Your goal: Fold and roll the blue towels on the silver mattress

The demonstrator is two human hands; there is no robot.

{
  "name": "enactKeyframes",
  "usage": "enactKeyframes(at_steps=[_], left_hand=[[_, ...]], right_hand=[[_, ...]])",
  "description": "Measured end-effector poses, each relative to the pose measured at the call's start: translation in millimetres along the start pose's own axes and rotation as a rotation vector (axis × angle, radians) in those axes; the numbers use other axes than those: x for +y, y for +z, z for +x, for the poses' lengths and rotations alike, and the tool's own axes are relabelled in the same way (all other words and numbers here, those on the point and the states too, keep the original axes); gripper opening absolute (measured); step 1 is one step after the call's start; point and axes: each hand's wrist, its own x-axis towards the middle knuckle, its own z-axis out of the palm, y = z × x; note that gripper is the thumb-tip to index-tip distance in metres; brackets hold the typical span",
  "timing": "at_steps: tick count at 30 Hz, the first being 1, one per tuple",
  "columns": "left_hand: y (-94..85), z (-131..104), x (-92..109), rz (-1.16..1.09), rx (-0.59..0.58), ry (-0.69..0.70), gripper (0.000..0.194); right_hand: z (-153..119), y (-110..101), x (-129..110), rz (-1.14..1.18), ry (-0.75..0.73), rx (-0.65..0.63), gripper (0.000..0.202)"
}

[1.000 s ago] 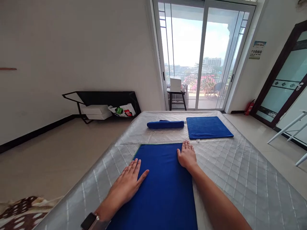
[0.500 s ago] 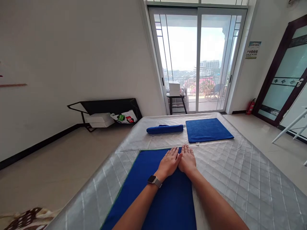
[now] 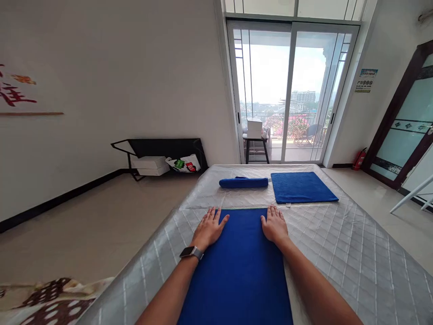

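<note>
A long blue towel (image 3: 241, 262) lies flat on the silver quilted mattress (image 3: 338, 243), reaching toward me past the bottom of the view. My left hand (image 3: 208, 229) rests palm down on its far left corner, fingers spread and thumb out. On the far right corner lies my right hand (image 3: 274, 224), also flat with the thumb apart. Beyond my hands sits a rolled blue towel (image 3: 243, 183). Right of the roll, a blue towel folded into a flat rectangle (image 3: 302, 187) shows a small white tag at its near edge.
Past the mattress, a stool (image 3: 256, 141) bearing a white box stands by the glass sliding door (image 3: 264, 81). A black rack (image 3: 165, 148) with boxes and a bag lies along the left wall. A patterned brown blanket (image 3: 57, 300) is at lower left, a fire extinguisher (image 3: 359, 159) at right.
My hands have moved apart from the middle of the towel's far edge, the left one outward to the left corner, the right one to the right corner. The view has shifted slightly left.
</note>
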Motion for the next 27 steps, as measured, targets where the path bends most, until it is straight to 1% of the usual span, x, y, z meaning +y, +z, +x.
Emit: enactKeyframes(at_steps=[4, 9, 13, 18, 22, 27], left_hand=[[-9.2, -1.1, 13.5, -0.04, -0.006, -0.018, 0.081], [-14.0, -0.7, 17.5, -0.09, -0.028, -0.05, 0.08], [-12.9, 0.5, 19.1, -0.103, -0.001, -0.056, 0.079], [-12.3, 2.1, 17.9, -0.082, -0.016, -0.044, 0.078], [-10.5, 3.8, 15.2, -0.064, -0.014, -0.036, 0.078], [-3.3, 6.7, 12.2, -0.047, -0.02, -0.029, 0.079]], right_hand=[[1.3, -1.0, 1.1, -0.03, 0.005, -0.005, 0.068], [-0.7, -6.7, -2.0, -0.063, 0.014, -0.024, 0.068], [-1.6, -13.6, -2.9, -0.074, 0.008, -0.052, 0.067], [-2.8, -19.2, 7.1, -0.065, -0.036, -0.116, 0.067], [-5.9, -15.3, 13.4, -0.059, -0.05, -0.087, 0.067], [-7.0, -10.8, 12.5, -0.045, -0.042, -0.059, 0.068]])
